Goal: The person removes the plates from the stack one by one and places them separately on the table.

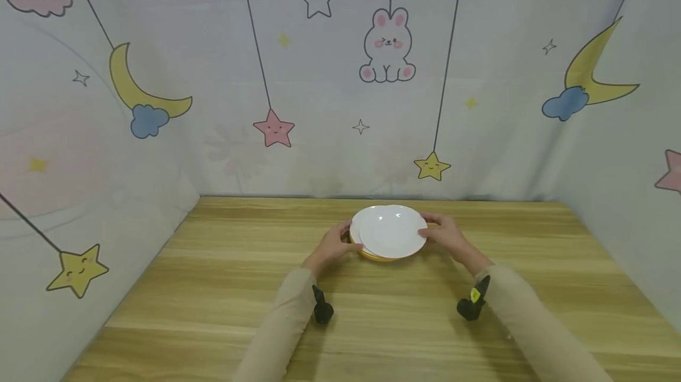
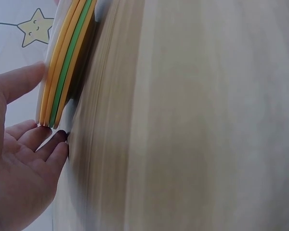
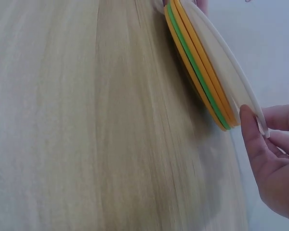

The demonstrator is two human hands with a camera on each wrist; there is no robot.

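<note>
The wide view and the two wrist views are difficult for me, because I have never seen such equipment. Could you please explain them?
There is no machine here: each grip is a person's bare hand. The wide view comes from a camera on the head, the others from the left wrist camera and right wrist camera; there the wooden table looks steeply tilted. On it is a stack of plates with orange and green edges. The left hand holds the stack's side. The right hand pinches the rim of the white plate on top, which sticks out beyond those below.

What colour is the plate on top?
The top plate is white, seen best in the head view.
</note>
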